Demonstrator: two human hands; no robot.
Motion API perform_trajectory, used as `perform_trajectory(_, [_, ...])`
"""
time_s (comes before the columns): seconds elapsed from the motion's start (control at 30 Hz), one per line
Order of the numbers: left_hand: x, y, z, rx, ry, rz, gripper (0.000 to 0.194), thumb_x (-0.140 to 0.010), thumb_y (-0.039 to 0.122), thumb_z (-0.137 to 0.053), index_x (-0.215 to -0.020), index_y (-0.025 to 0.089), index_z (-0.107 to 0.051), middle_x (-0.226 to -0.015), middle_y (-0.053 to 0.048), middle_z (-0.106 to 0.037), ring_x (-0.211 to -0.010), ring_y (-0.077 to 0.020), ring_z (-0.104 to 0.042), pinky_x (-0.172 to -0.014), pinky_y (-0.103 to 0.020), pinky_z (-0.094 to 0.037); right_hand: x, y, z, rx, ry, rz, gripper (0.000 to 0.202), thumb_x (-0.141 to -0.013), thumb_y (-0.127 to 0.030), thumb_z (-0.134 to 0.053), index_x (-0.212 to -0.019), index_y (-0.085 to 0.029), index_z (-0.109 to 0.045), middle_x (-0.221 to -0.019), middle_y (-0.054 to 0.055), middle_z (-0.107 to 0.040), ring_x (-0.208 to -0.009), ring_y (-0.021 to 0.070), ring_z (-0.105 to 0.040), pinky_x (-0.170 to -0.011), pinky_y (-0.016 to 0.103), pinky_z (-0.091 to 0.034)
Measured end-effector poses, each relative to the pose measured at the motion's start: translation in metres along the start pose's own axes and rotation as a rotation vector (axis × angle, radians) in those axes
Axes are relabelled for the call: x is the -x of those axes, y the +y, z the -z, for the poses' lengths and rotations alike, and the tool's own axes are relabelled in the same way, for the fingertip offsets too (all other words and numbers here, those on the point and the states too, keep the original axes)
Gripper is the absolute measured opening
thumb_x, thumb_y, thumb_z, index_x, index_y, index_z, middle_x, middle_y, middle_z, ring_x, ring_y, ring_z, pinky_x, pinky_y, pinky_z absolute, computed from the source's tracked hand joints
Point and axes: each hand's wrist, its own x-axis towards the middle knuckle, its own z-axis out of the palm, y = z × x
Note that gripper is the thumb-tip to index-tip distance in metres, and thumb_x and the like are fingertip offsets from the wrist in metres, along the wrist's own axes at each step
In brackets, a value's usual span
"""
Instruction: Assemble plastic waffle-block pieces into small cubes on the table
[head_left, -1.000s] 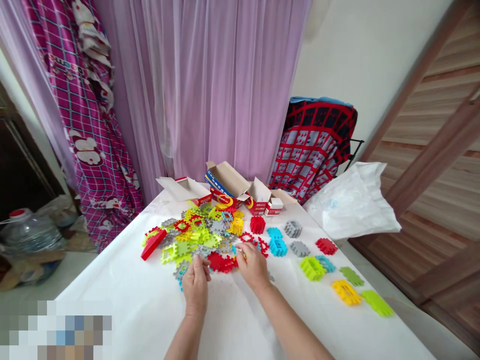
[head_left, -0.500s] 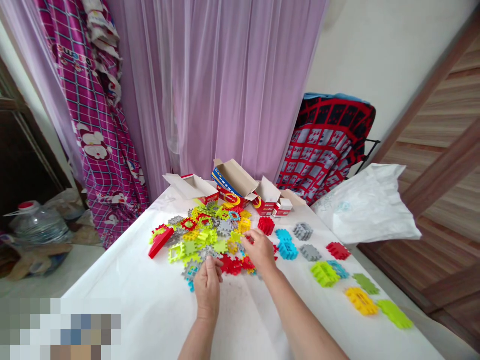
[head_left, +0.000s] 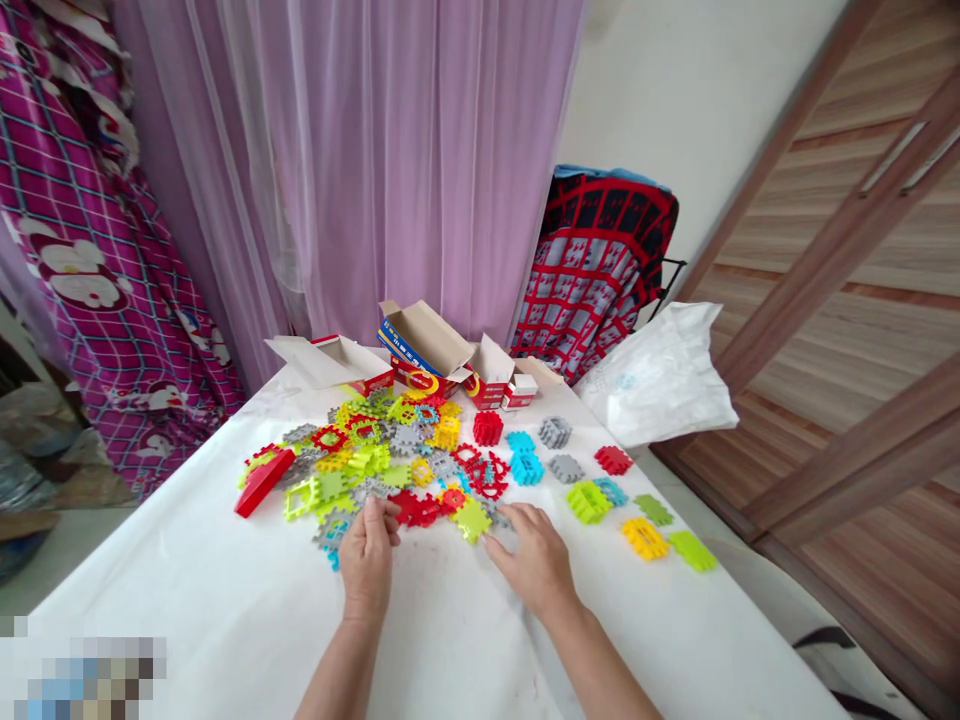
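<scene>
A pile of notched plastic building pieces (head_left: 371, 460) in green, yellow, red, grey and blue spreads over the table. Curled at the pile's front edge is my left hand (head_left: 367, 556); its fingers are closed, and whatever they may hold is hidden. My right hand (head_left: 536, 560) is open, thumb apart from the fingers, just right of a yellow-green notched piece (head_left: 472, 521). Its fingertips are at a grey piece (head_left: 498, 515), partly hidden. On the right lie sorted stacks: red (head_left: 487, 428), blue (head_left: 526, 467), grey (head_left: 555, 432), green (head_left: 588, 502) and yellow (head_left: 644, 538).
Open cardboard boxes (head_left: 427, 338) stand along the table's back edge. A red wedge-shaped piece (head_left: 264, 482) lies left of the pile. A white plastic bag (head_left: 660, 375) is at the right edge, before a cloth-covered chair (head_left: 592, 265). White cloth (head_left: 442, 640) covers the table.
My right hand has drawn back from the pile toward me and opened. The yellow-green piece now shows at the pile's front, between my hands. The camera view has swung right.
</scene>
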Motion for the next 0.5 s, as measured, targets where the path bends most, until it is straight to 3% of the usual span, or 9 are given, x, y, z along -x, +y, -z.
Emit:
perform_trajectory(0.2, [0.000, 0.002, -0.001, 0.004, -0.002, 0.005, 0.058, -0.081, 0.071, -0.040, -0.065, 0.019, -0.060, -0.048, 0.003, -0.049, -0.044, -0.0129, -0.046, -0.043, -0.024, -0.037, -0.001, -0.028, -0.010, 0.130, -0.042, -0.036, 0.033, -0.072, -0.034, -0.071, -0.102, -0.024, -0.064, -0.097, 0.006, -0.065, -0.094, 0.0245, -0.057, -0.081, 0.035, -0.044])
perform_trajectory(0.5, [-0.001, 0.004, -0.001, -0.032, -0.021, -0.012, 0.054, -0.084, 0.066, -0.040, -0.065, 0.020, -0.060, -0.049, 0.003, -0.050, -0.043, -0.0126, -0.046, -0.042, -0.024, -0.038, 0.000, -0.025, -0.014, 0.121, -0.084, -0.114, 0.032, -0.073, -0.033, -0.069, -0.102, -0.020, -0.062, -0.096, 0.006, -0.064, -0.093, 0.0244, -0.057, -0.080, 0.035, -0.043])
